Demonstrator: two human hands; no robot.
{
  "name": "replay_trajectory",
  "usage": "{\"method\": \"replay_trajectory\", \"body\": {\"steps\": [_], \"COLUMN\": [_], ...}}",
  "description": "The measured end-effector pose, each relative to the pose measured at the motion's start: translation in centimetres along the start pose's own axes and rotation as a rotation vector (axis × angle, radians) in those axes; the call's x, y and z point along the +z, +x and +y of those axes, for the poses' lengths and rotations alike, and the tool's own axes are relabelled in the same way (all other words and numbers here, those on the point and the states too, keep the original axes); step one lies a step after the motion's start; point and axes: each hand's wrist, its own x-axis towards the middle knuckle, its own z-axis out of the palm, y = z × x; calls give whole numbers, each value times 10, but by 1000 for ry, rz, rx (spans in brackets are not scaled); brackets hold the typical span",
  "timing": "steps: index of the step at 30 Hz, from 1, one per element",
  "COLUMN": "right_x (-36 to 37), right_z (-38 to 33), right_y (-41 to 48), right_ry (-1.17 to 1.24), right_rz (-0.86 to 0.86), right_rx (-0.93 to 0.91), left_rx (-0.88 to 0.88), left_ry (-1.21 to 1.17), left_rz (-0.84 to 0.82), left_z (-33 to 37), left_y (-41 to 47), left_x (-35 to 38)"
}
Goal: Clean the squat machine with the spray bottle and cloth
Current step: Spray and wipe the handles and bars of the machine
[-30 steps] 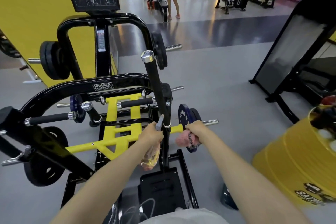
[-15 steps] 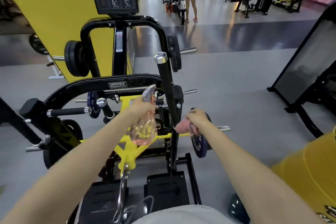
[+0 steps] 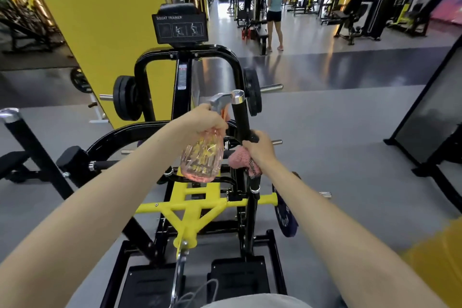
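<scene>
The black and yellow squat machine (image 3: 190, 210) fills the middle of the view. Its upright black handle (image 3: 240, 117) with a chrome cap rises at centre. My left hand (image 3: 205, 120) grips the neck of a clear pink spray bottle (image 3: 202, 155), held up with its grey nozzle close to the handle's top. My right hand (image 3: 260, 150) holds a pink cloth (image 3: 241, 160) wrapped against the handle's lower part. Two black foot plates (image 3: 237, 275) lie at the bottom.
A yellow wall (image 3: 100, 20) stands at the left behind the machine. Weight plates (image 3: 125, 102) hang on the machine's pegs. A black slanted frame (image 3: 430, 112) stands at the right. A person (image 3: 275, 5) stands far down the gym aisle among other machines. Grey floor surrounds the machine.
My left hand has raised the spray bottle from low beside the handle up to its top. My right hand with the cloth has moved up the handle. The view has tilted upward.
</scene>
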Motion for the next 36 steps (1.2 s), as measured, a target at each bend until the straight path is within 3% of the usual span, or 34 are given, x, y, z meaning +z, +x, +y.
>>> {"method": "replay_trajectory", "body": {"steps": [5, 11, 21, 27, 29, 32, 36], "right_x": [-10, -22, -49, -64, -68, -71, -72], "right_z": [3, -4, 7, 29, 38, 48, 59], "right_y": [6, 25, 50, 67, 73, 83, 91], "right_ry": [16, 35, -44, -148, -140, -148, -195], "right_rz": [-16, -79, -230, -84, -57, -69, -73], "right_rx": [27, 99, 124, 202, 253, 275, 322], "left_rx": [14, -22, -22, 16, -10, -58, -6], "left_ry": [-162, -95, -260, -186, -223, -484, -389], "left_rz": [-14, 40, 395, 573, 538, 365, 154], "left_z": [-6, -2, -13, -11, -12, -29, -16], "left_y": [12, 22, 72, 109, 126, 168, 178], "left_x": [-9, -10, 18, 39, 41, 43, 76]}}
